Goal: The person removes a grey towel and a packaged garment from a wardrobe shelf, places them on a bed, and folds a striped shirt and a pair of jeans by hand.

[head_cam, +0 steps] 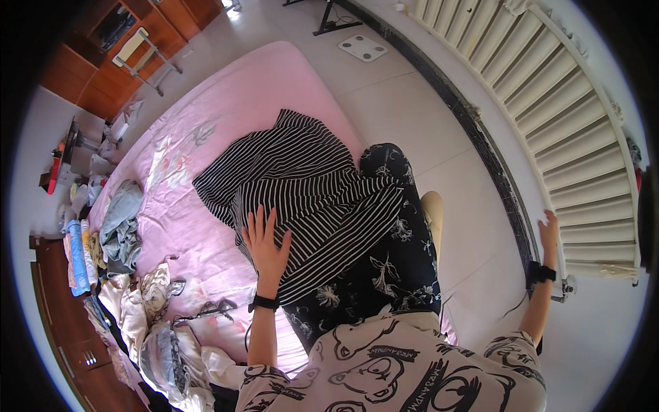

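A black-and-white striped garment (304, 190) lies partly folded and creased across the pink bedsheet (273, 77) and over my lap. My left hand (266, 247) is over the garment's near left part, palm down with the fingers spread, and grips nothing. Far to the right, my right hand (550, 232) is raised beside the white radiator, its fingers apart and nothing seen in it; whether it touches the radiator cannot be told. Both wrists wear black bands. Black patterned trousers (381, 278) cover my legs, partly under the garment.
The radiator (571, 134) runs along the right wall above a black baseboard (494, 170). Crumpled clothes (123, 226) and more fabrics (175, 355) lie at the bed's left side. A white scale (363, 48) and a folding chair (135, 54) stand on the floor beyond.
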Available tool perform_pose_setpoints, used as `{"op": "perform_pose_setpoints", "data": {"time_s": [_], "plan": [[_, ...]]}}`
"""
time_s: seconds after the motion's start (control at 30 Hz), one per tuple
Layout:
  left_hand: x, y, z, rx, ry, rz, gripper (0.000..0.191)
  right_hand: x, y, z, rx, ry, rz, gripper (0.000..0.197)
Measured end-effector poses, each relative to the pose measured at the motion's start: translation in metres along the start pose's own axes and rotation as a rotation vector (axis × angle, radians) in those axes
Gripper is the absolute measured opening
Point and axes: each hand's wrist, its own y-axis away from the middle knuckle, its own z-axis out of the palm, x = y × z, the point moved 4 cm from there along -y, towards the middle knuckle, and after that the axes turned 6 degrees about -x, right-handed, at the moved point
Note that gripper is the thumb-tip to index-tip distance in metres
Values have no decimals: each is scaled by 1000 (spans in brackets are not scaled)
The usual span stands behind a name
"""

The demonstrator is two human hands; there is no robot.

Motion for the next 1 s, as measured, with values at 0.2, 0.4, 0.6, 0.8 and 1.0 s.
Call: {"op": "perform_pose_setpoints", "data": {"time_s": [0.2,0.4,0.6,0.8,1.0], "plan": [[3,1,-2,-6,23,-6,51,-312,43,112,-249,-367,-554,32],[-5,8,-18,12,53,-40,54,-409,64,138,-298,-144,-804,53],[-22,23,-17,104,193,-103,58,-335,35,157,-374,-632,-454,20],[-24,29,-21,66,332,-148,59,-337,55,105,-230,-544,-664,16],[-66,44,-6,71,605,-210,62,-338,68,93,-375,-484,-640,18]]}}
